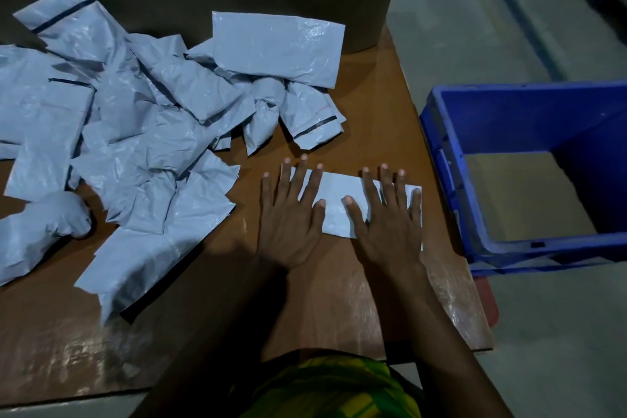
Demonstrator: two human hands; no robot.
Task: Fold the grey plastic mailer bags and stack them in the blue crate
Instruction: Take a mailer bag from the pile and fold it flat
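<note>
While left hand [291, 217] and right hand [390, 224] press flat, gripping nothing, on the bag [336, 187] lying on the table [373, 299] near the crate [451, 159], its light, slick film probably needs pinching across the fold.

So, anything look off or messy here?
Nothing spilled or damaged. The loose mailers lie in a crumpled heap on the left of the table, a few twisted into wads. The left hand and right hand press one folded mailer flat near the crate; its visible floor holds no bags.
</note>
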